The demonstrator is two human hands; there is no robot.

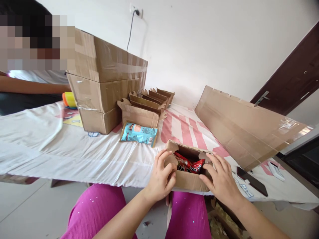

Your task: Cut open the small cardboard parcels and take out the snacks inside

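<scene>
Two hands of ours are at the small carton (190, 182), which stands at the near edge of the cloth-covered worktop (99, 159), its top open and a red packet (190, 164) inside. Our left hand (160, 176), at the carton's nine o'clock, is half curled with fingertips on that end; whether it pinches the cardboard we cannot tell. Our right hand (221, 176), at three o'clock, is loosely open, fingers apart over the other end, gripping nothing that we can see. We judge the step in hand to be settling the carton's ends around the packet; the next move would call for keeping the packet below the rim and our fingertips clear of the flaps. As for writing, the red packet bears pale and dark characters, too creased and small for us to read. At the carton's ten o'clock lies a blue packet (138, 133) with dark lettering, a pinkish panel and what looks like a barcode; we can make out no brand. Open cartons (143, 111) stand in a row toward eleven o'clock.
</scene>
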